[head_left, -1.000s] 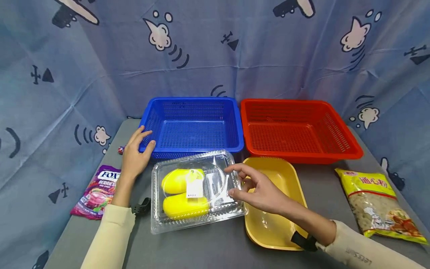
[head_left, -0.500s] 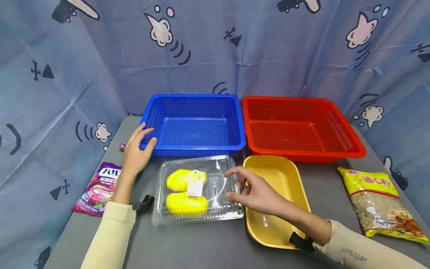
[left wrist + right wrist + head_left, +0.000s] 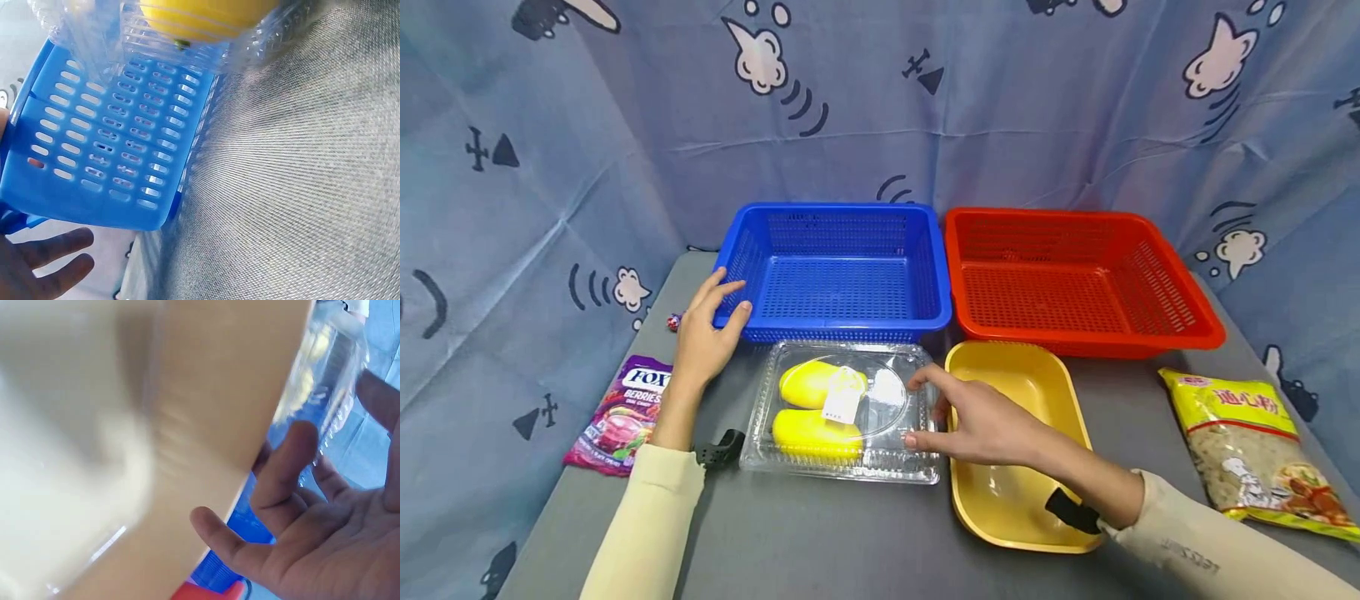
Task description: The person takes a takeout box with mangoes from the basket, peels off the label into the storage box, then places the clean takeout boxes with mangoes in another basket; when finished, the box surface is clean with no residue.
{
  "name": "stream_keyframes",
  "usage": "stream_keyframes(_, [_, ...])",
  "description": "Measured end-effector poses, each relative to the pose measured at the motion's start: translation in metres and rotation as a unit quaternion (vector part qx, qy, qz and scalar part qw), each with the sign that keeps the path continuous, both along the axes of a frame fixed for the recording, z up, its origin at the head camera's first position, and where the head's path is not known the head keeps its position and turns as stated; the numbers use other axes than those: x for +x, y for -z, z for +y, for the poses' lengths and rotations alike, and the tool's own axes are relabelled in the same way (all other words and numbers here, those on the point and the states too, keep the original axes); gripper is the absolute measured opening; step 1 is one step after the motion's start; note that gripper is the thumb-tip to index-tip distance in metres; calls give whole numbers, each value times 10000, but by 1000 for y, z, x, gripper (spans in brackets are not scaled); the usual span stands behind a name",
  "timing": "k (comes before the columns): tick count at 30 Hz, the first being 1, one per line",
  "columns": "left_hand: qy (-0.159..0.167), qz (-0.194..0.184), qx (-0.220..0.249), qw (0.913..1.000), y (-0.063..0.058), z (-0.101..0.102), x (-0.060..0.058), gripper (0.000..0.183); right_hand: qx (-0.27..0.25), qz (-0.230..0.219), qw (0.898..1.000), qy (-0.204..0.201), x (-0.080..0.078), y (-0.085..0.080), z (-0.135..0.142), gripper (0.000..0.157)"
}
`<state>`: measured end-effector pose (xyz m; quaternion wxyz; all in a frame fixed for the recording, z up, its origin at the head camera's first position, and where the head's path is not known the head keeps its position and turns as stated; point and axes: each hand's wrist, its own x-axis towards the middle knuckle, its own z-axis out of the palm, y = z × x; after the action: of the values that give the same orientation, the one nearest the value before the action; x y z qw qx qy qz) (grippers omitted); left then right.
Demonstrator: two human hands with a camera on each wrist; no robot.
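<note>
A clear plastic clamshell box (image 3: 887, 454) lies flat on the table in the head view, in front of the blue basket (image 3: 842, 325). Inside it are two yellow, mango-shaped fruits (image 3: 816, 435) and a white label (image 3: 841, 406). My right hand (image 3: 981, 421) is at the box's right edge, thumb and index finger apart over the lid; the right wrist view shows its fingers (image 3: 284, 469) loosely bent and spread beside the box. My left hand (image 3: 703, 337) rests at the basket's front left corner, fingers extended over the rim.
Right of the blue basket stands a red basket (image 3: 1097, 343). A yellow tray (image 3: 1022, 500) sits partly under my right arm. A purple candy bag (image 3: 625, 417) lies left, a pasta bag (image 3: 1247, 442) right. A small red-and-blue item (image 3: 673, 322) lies beside the blue basket.
The clear box has gone from raised and tilted to flat on the table, closer to the blue basket. My right hand moved with it. My left hand has stayed at the basket corner.
</note>
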<state>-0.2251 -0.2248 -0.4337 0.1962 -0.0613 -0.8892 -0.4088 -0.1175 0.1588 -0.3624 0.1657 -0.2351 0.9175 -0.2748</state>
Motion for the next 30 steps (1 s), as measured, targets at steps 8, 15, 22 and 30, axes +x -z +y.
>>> stream_keyframes(8, [-12, 38, -2, 10000, -3, 1, 0, 41, 476, 437, 9970, -431, -4, -4, -1, 59])
stream_keyframes(15, [-38, 2, -4, 10000, -1, 0, -1, 41, 661, 769, 9930, -599, -6, -5, -2, 58])
stream_keyframes(22, [98, -170, -18, 9998, -4, -2, 0, 43, 776, 785, 9922, -580, -8, -12, -3, 53])
stream_keyframes(30, [393, -575, -132, 9975, -24, -8, 7, 52, 673, 918, 9928, -367, -13, -19, -4, 47])
